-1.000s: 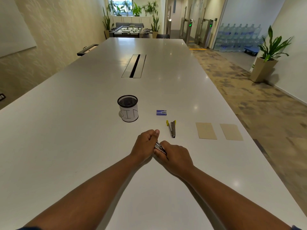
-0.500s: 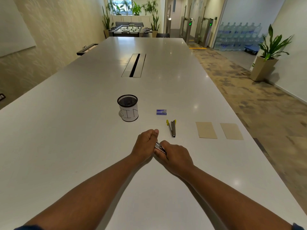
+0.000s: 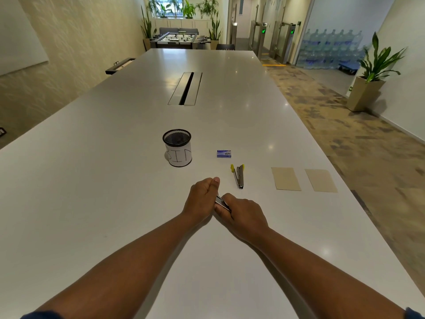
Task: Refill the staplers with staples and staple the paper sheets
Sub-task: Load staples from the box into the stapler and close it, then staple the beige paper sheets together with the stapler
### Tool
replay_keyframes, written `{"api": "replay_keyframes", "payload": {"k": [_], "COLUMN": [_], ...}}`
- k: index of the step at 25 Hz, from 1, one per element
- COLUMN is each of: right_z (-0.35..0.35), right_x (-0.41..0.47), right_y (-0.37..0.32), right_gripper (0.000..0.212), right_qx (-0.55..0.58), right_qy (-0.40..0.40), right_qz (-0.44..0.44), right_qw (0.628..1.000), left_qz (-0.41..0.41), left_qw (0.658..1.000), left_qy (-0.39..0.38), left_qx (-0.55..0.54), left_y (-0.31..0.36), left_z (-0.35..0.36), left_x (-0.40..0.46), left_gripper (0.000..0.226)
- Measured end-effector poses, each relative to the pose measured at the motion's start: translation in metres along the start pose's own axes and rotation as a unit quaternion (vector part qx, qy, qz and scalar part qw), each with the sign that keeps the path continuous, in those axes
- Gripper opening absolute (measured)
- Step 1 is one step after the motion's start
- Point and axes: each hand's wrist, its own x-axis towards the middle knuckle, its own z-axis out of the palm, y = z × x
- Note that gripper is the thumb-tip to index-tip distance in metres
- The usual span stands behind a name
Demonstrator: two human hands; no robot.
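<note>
Both hands cover most of the metal stapler [image 3: 221, 202]; staple box [image 3: 223, 154] print unreadable

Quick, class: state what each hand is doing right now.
Left hand: curled, gripping the metal stapler.
Right hand: curled, gripping the same stapler.

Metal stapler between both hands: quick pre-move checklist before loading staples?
1. Silver metal stapler held by left hand and right hand: ok.
2. Its staple channel open: cannot tell, the hands cover it.
3. Small blue staple box on the white table: ok; opened or not: cannot tell.
4. Second stapler with yellow ends lying apart, untouched: ok.
5. Two tan paper sheets flat, side by side: ok.
</note>
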Motion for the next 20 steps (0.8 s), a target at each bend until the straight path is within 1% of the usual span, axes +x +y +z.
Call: {"api": "replay_keyframes", "payload": {"k": [4,10,12,14,16,18,20], "right_z": [0.000,0.001,0.000,-0.002,-0.004,-0.009,-0.015], "right_x": [0.001,0.000,0.001,0.001,0.001,-0.001,-0.004], "right_y": [0.000,0.000,0.000,-0.001,-0.004,-0.008,-0.006], "right_gripper": [0.051,0.052,0.052,0.041,0.023,0.010,0.003], "right_qx": [-0.003,0.007,0.018,0.020,0.018,0.033,0.101], "right_qy": [0.003,-0.002,-0.004,0.011,0.022,0.031,0.053], "right_qz": [0.002,0.010,0.009,-0.002,0.010,0.056,0.112], "right_qw": [1.000,1.000,1.000,1.000,1.000,0.997,0.987], "left_qz": [-0.011,-0.039,-0.039,-0.030,-0.029,-0.019,0.002], "left_qw": [1.000,0.991,0.989,0.988,0.986,0.985,0.988], "left_qy": [-0.005,-0.033,-0.045,-0.056,-0.054,-0.043,-0.021], "left_qx": [-0.024,-0.121,-0.138,-0.140,-0.156,-0.164,-0.154], "left_y": [-0.001,-0.001,0.001,0.003,0.003,0.003,0.005], "left_z": [-0.001,-0.004,-0.006,-0.006,-0.007,-0.008,-0.005], "left_x": [0.001,-0.003,-0.004,-0.005,-0.005,-0.005,-0.007], "left_gripper": [0.049,0.042,0.039,0.036,0.033,0.030,0.028]}}
